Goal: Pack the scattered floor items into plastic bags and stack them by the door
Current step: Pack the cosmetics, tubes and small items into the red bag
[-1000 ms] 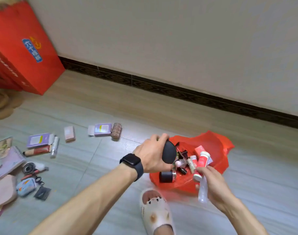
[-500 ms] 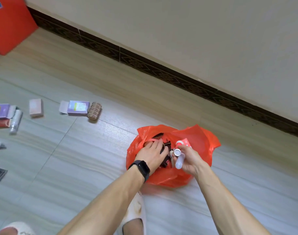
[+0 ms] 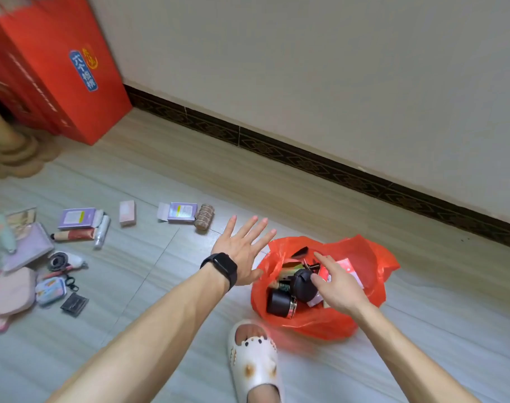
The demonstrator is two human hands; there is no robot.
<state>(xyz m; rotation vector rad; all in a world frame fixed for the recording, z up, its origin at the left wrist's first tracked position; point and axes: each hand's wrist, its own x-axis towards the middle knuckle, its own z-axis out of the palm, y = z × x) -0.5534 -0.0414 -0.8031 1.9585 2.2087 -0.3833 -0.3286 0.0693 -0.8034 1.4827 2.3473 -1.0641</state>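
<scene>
A red plastic bag [image 3: 373, 266] lies open on the floor, holding a black pouch [image 3: 301, 285], a black jar [image 3: 278, 302] and other small items. My right hand [image 3: 336, 282] hovers over the bag's mouth with fingers spread, holding nothing. To the left of the bag, my left hand [image 3: 245, 248], a black watch on its wrist, is raised with fingers spread wide. Scattered on the floor to the left are a purple box [image 3: 182, 212], a brown roll [image 3: 204, 218], a pink box [image 3: 127, 213] and a pile of pouches and tubes [image 3: 30, 263].
A tall red carton [image 3: 59, 71] stands against the wall at the far left, next to a beige rug [image 3: 12, 155]. My foot in a white slipper [image 3: 255, 359] is planted just in front of the bag. A dark skirting board [image 3: 335, 167] runs along the wall.
Both hands have come out of the bag and opened; the left let go of the black pouch, the right of the bottles, which now lie inside. The left hand has lifted leftward.
</scene>
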